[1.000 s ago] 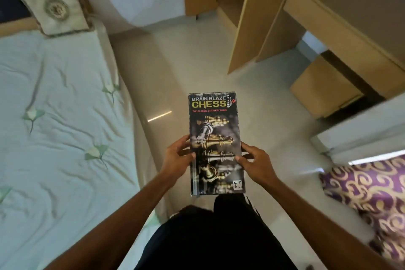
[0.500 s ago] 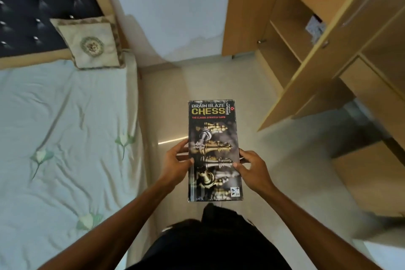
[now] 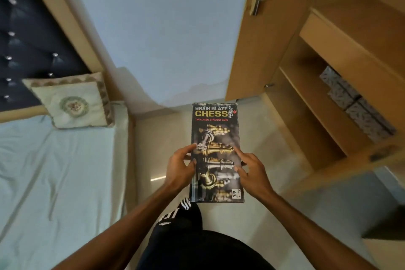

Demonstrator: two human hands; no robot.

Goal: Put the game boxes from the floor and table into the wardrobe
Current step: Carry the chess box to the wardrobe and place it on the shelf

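Note:
A tall black chess game box [image 3: 215, 129] with gold and silver pieces printed on it is held flat in front of me, above the floor. My left hand [image 3: 178, 169] grips its left edge, thumb on the cover. My right hand [image 3: 252, 171] holds its right edge, fingers spread on the cover. The open wooden wardrobe [image 3: 311, 85] stands to the right, with shelves showing. A stack of grey patterned boxes [image 3: 355, 105] lies on one shelf.
A bed with a pale green sheet [image 3: 54, 171] and a cushion [image 3: 70, 103] fills the left side, under a dark padded headboard [image 3: 28, 41]. A strip of tiled floor [image 3: 153, 138] runs between bed and wardrobe. An open wardrobe door [image 3: 350, 171] juts out at lower right.
The view has swung up and toward the wardrobe, so its shelves and grey boxes now show. Both hands still hold the chess box, with fingers shifted further onto its cover.

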